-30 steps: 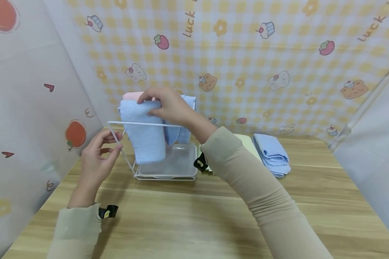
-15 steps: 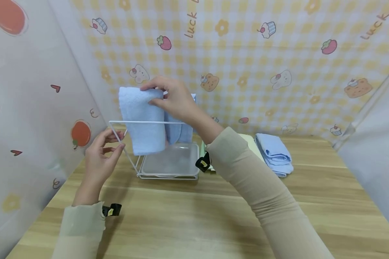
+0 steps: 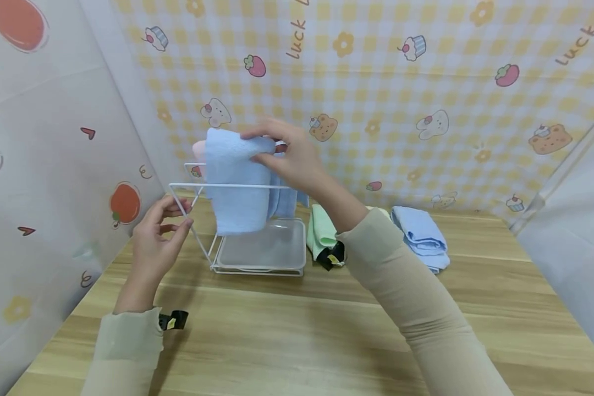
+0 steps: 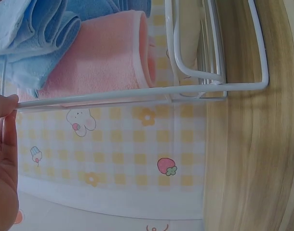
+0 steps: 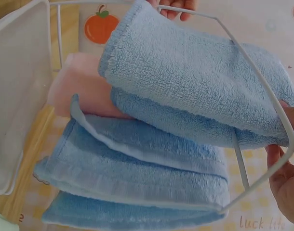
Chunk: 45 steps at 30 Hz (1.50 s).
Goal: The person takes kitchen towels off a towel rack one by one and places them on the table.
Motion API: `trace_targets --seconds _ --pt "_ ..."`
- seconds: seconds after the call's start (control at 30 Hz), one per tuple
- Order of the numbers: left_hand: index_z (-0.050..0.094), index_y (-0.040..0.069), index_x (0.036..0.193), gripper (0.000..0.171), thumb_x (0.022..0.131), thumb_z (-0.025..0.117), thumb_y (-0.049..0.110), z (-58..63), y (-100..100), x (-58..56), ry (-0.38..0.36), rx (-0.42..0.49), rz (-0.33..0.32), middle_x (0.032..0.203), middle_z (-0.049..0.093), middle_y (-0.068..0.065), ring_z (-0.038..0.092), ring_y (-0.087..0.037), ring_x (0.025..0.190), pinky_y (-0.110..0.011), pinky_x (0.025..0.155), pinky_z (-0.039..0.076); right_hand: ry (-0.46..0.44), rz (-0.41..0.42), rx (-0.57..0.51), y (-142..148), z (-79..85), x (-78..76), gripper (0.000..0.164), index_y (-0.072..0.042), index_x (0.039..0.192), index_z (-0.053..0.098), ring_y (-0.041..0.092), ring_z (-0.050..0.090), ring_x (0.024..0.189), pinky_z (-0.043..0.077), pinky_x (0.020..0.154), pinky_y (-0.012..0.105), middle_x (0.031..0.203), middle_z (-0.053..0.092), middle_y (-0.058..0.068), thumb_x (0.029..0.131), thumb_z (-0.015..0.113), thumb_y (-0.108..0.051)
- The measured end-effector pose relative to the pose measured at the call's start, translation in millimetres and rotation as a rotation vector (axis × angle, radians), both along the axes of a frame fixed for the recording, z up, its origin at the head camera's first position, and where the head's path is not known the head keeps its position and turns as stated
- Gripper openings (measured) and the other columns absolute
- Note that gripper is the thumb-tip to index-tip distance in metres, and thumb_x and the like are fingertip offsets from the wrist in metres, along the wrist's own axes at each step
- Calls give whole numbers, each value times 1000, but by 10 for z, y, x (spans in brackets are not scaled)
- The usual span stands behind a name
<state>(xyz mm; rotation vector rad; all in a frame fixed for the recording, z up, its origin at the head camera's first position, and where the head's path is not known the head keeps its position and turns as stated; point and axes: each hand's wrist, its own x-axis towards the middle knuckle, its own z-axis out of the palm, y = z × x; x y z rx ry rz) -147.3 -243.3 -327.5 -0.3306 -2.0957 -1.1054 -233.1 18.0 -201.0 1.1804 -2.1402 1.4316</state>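
Observation:
Pinched at its top fold by my right hand (image 3: 294, 157), a light blue towel (image 3: 240, 206) hangs down over the white wire rack (image 3: 227, 186). In the right wrist view that towel (image 5: 190, 67) is doubled, with a rack wire crossing in front of it. My left hand (image 3: 158, 239) grips the rack's left side wire between thumb and fingers. Behind the held towel, a pink towel (image 4: 103, 53) hangs on the rack, mostly hidden in the head view. Beside it hang other blue towels (image 5: 142, 159), in layers.
A translucent tray (image 3: 262, 252) sits in the rack's base. To the right on the wooden table (image 3: 297, 330) lie a folded green cloth (image 3: 322, 226), a pale yellow one partly behind my right sleeve (image 3: 406, 286), and a folded blue cloth (image 3: 421, 234). A patterned curtain (image 3: 356, 93) stands close behind.
My right hand has raised the light blue towel and carried it rightward, so some pink shows again at its left. The left hand keeps its grip on the rack.

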Motion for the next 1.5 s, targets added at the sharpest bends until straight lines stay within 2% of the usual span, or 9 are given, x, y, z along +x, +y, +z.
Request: trace_targets --seconds 0.23,0.37,0.53,0.67,0.8,1.07,1.27,1.33,1.5 --pt "61 -4 123 39 86 69 -11 12 11 -2 -6 2 2 110 60 24 59 10 99 -1 71 48 47 -23 -112 225 -33 6 26 0 109 73 12 61 101 55 75 22 117 70 13 84 74 5" --pt "61 -5 123 39 85 68 -12 5 7 -4 -4 7 0 110 61 23 59 9 98 -2 71 48 25 -36 -139 339 -21 8 27 2 110 73 10 60 98 56 76 20 117 69 14 84 74 6" --pt "61 -5 123 39 85 69 -12 2 9 -2 3 1 -5 111 61 22 59 9 99 -2 71 48 -2 -43 -191 474 -38 27 28 5 111 71 11 63 102 59 85 25 116 67 16 84 73 8" --pt "60 -5 123 39 85 69 -13 9 12 -2 7 -14 5 111 64 8 58 10 99 -2 72 48 16 -37 -263 541 -71 23 28 8 111 70 15 66 99 59 89 30 114 66 19 83 71 11" --pt "60 -5 122 39 84 69 -13 4 16 -1 14 -23 13 111 66 -9 58 11 99 -1 72 48 25 -58 -330 569 -107 11 29 9 111 69 17 67 98 60 88 30 115 66 18 83 71 13" --pt "61 -5 122 38 85 70 -10 -1 13 -5 16 -14 17 110 59 20 59 9 99 -1 72 48 47 -154 -453 634 -136 -30 32 9 112 67 17 68 93 61 77 26 113 69 16 80 71 15" --pt "61 -5 121 38 85 70 -11 -2 18 -15 22 -5 12 110 59 19 59 9 99 -1 73 48 20 -188 -544 726 -133 -14 32 8 112 67 17 67 91 61 77 25 106 69 -4 81 71 13" --pt "61 -5 121 38 85 70 -11 -6 18 -16 21 -5 7 110 59 18 59 9 99 -1 73 48 -15 -185 -594 768 -122 1 31 5 111 69 18 67 91 61 78 25 104 68 -5 81 71 13" --pt "61 -5 121 38 85 70 -11 -19 8 -8 27 -11 7 110 59 19 59 9 99 -1 72 48 -49 -184 -692 857 -111 34 34 -4 109 72 21 66 91 61 79 27 104 66 1 80 70 13"
